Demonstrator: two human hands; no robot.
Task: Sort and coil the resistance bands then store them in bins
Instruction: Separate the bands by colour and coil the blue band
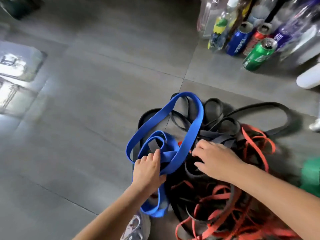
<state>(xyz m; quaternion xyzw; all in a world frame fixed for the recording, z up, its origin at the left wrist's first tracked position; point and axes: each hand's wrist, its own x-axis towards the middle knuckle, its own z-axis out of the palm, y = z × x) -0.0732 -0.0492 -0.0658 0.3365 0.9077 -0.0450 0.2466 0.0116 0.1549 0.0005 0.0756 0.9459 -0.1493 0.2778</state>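
Two hands work a tangled heap on the grey tiled floor (86,118). The left grip (149,170) closes round a wide, flat, matte blue band (195,118) that loops up beyond it. The right grip (216,160) rests bent-fingered on flat black bands (220,135); whether it pinches cannot be told. Narrow orange bands (220,192) lie just nearer than it.

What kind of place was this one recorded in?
Probably an indoor room or workspace: large grey floor tiles, resistance bands heaped directly on them, and drink cans and bottles standing grouped on the floor nearby.
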